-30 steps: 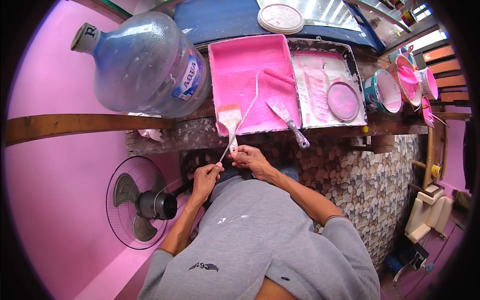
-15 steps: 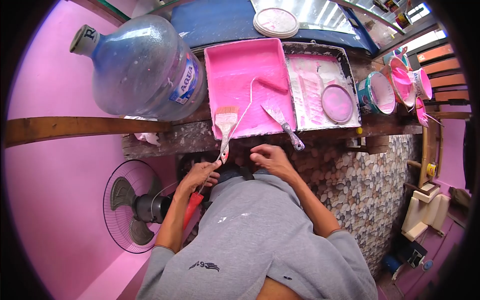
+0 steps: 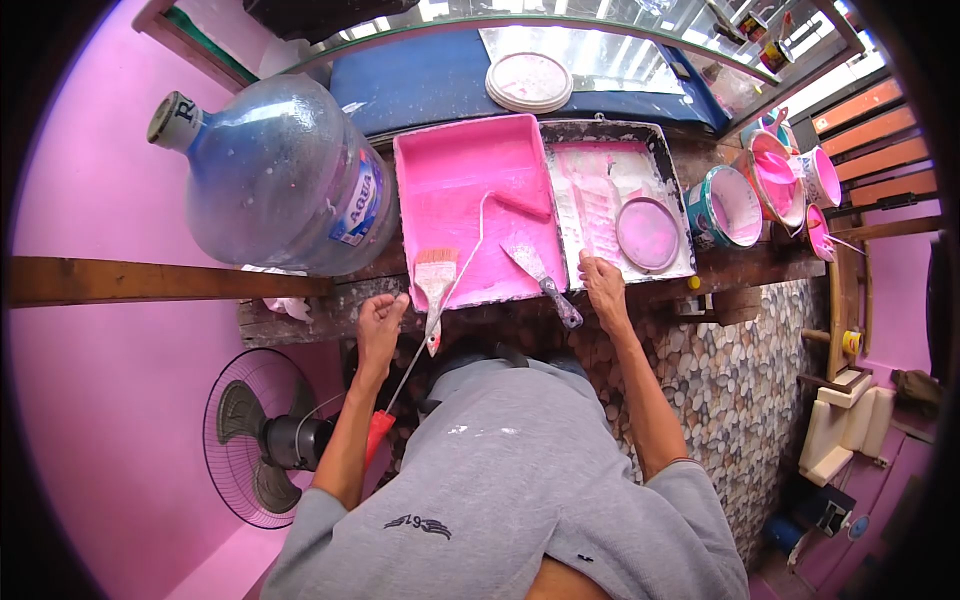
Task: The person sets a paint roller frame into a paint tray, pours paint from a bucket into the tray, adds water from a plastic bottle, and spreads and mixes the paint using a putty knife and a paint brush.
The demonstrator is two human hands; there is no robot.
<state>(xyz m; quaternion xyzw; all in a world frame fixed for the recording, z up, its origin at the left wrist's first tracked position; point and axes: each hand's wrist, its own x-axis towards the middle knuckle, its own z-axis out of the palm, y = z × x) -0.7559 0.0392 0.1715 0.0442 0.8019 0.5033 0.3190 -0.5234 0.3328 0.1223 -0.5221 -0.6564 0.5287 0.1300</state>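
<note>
My left hand (image 3: 380,330) is raised beside the front left corner of the pink paint tray (image 3: 425,165), fingers curled in and nothing visible in them. At the front edge of the white, paint-smeared tray (image 3: 665,165) is my right hand (image 3: 604,288), its fingers loosely extended; I cannot tell whether they touch the rim. A paintbrush (image 3: 435,280) lies over the pink tray's front edge, near a putty knife (image 3: 540,275). Inside rests a pink paint roller (image 3: 523,204), its wire frame running forward to a red handle (image 3: 379,432). A round lid (image 3: 647,233) lies in the white tray.
A large water bottle (image 3: 280,180) stands at the left. Paint buckets (image 3: 725,208) line the right end of the wooden bench (image 3: 300,325). Stacked lids (image 3: 528,82) lie behind the trays on a blue surface (image 3: 410,60). A fan (image 3: 265,440) stands below left.
My left hand has moved up and left, away from the brush and roller handles. My right hand has moved up and right to the white tray's front edge. The view has shifted slightly.
</note>
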